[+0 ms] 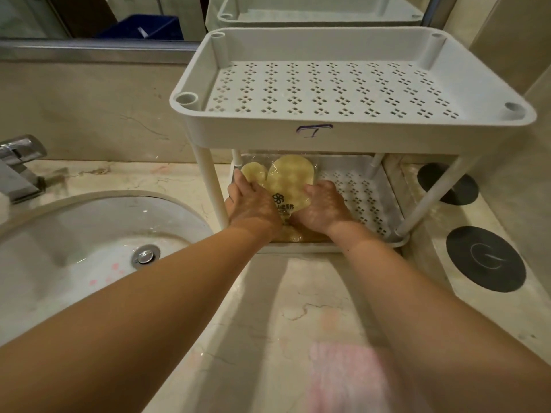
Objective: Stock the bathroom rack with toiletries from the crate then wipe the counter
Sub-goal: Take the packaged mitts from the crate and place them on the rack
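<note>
Looked down on a cream marble counter (268, 293) veined in brown, with matching stone up the back wall and another wall close on the right. Noted a metal-framed mirror (89, 13) along the top, and in its reflection a blue crate (143, 26).

Found one white oval sink (74, 234) sunk into the counter on the left, with one chrome drain plug (146, 255) and one chrome tap (21, 162) behind it. Counted one white plastic rack (328, 141) standing on the counter just right of the sink: two perforated shelves, four legs, one small handwritten label (313, 131) on the front of the top shelf (328, 84). Counted two dark round discs (486, 259) on the counter right of the rack, and one blurred pink cloth (348, 377) at the near edge.

Found one clear packet (293, 180) holding a yellow mitt-shaped sponge, lying flat on the left half of the bottom shelf (366, 198). Saw both hands under the top shelf, apart, one on each side of the packet. Left hand (253, 204) lay with fingers stretched along its left edge; could not tell whether pinching or only pressing. Right hand (323, 207) had fingers curled down onto its right side, gripping it.
</note>
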Tool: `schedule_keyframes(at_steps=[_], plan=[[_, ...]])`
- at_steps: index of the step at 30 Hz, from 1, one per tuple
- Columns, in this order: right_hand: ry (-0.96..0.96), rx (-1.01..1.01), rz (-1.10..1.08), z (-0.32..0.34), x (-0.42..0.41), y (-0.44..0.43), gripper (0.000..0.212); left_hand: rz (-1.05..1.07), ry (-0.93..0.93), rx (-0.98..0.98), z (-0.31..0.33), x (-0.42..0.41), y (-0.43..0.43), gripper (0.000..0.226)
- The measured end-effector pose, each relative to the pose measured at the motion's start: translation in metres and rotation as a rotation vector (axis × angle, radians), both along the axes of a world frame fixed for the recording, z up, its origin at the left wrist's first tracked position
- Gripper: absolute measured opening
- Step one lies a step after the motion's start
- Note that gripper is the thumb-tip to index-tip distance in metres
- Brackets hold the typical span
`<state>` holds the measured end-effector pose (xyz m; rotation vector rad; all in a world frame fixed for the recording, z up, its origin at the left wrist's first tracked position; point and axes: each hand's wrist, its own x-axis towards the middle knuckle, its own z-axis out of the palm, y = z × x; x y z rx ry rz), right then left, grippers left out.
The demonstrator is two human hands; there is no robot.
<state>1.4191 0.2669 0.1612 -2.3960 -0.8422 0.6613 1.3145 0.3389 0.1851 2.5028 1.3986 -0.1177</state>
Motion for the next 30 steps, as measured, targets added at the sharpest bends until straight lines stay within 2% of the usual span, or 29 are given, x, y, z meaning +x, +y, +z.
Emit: schedule_keyframes(at_steps=[4,6,10,14,23,27,30], plan=[[-0.102,0.001,-0.004,0.001,-0.004,-0.002,0.057,-0.085,0.016,0.034,-0.005,-0.002,0.000,0.086],[-0.073,0.059,-0.024,0.002,-0.006,-0.003,0.048,-0.153,0.017,0.095,-0.006,-0.002,-0.002,0.083],[0.027,0.095,-0.031,0.011,-0.005,-0.010,0.053,-0.196,0.059,0.102,-0.003,-0.005,-0.007,0.070],[0.085,0.129,-0.064,0.022,-0.011,-0.018,0.058,-0.233,0.076,-0.010,0.002,-0.013,-0.009,0.069],[0.190,0.470,-0.324,0.040,-0.085,-0.066,0.052,-0.363,-0.368,-0.206,0.026,-0.077,-0.049,0.061],[0.186,0.473,-0.335,0.051,-0.138,-0.100,0.054,-0.328,-0.510,-0.265,0.034,-0.126,-0.066,0.061],[0.181,0.448,-0.357,0.061,-0.175,-0.114,0.053,-0.227,-0.643,-0.362,0.041,-0.160,-0.075,0.058]])
